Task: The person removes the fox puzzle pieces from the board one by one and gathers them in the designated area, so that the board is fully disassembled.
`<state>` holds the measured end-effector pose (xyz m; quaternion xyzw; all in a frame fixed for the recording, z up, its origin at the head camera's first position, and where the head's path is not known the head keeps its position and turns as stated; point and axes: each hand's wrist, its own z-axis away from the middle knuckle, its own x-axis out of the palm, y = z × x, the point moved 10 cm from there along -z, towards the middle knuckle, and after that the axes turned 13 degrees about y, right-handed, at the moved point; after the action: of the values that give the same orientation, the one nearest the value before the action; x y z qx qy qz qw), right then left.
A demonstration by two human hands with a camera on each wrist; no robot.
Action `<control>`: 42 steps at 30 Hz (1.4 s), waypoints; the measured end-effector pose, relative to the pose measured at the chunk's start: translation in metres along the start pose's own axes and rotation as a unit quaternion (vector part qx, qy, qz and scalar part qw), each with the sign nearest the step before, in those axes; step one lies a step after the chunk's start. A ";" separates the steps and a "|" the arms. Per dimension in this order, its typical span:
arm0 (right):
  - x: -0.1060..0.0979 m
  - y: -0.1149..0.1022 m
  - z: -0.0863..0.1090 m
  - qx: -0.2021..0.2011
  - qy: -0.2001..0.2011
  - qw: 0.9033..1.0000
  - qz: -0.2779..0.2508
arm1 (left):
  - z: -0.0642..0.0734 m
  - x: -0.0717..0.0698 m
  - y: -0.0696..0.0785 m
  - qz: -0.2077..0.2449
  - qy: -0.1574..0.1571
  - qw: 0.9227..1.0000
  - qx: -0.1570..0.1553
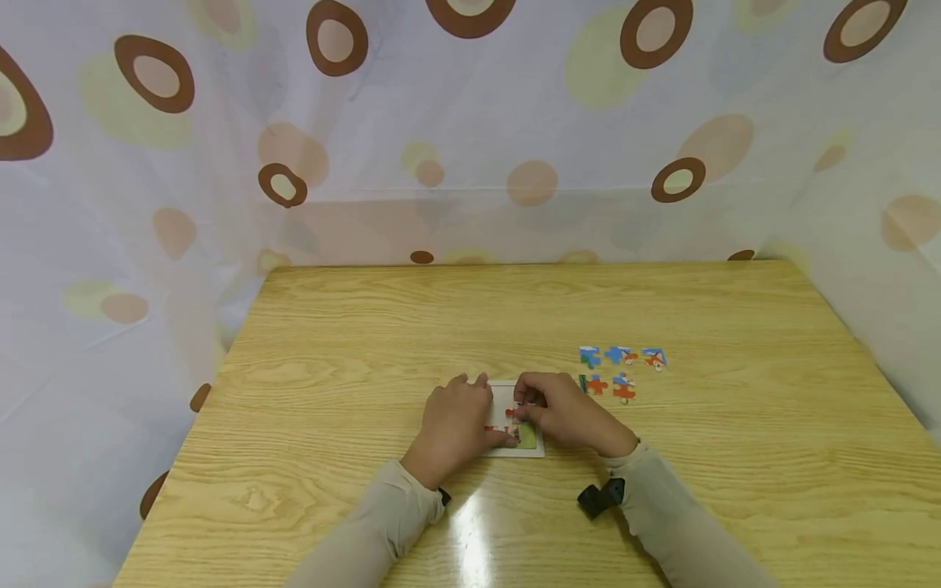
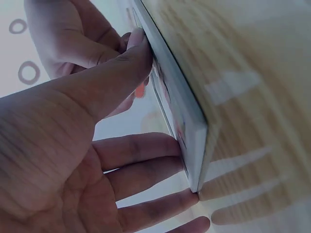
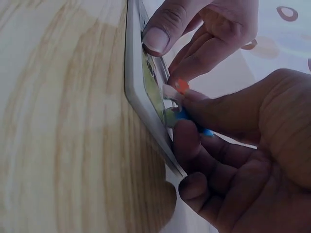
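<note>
A small white-framed puzzle tray [image 1: 502, 394] lies on the wooden table between the hands. Pieces with green and red parts fill some of its near side. My left hand [image 1: 456, 420] rests at its left, the thumb pressing on the laid pieces and the other fingers extended along the tray's edge [image 2: 182, 92]. From the right, my right hand [image 1: 569, 414] pinches a puzzle piece [image 3: 181, 86] between thumb and fingers. That piece shows orange, white and blue and is held low over the tray; whether it touches the tray I cannot tell. Fingers partly hide it.
Several loose puzzle pieces [image 1: 623, 385] lie in two rows beyond my right hand, with blue and orange prints. The wooden table [image 1: 331, 343] reaches back to a patterned cloth [image 1: 478, 220]. Both wrists carry dark devices [image 1: 601, 498].
</note>
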<state>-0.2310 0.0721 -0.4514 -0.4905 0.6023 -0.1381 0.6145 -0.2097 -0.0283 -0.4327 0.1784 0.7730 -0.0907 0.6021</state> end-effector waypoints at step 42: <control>-0.165 0.094 0.051 0.163 0.015 0.986 0.024 | 0.001 0.000 -0.003 0.000 -0.003 1.000 -0.008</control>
<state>-0.2644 0.2650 -0.4343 -0.3668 0.5925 -0.2272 0.6803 -0.2103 -0.0313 -0.4333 0.1726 0.7719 -0.0850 0.6060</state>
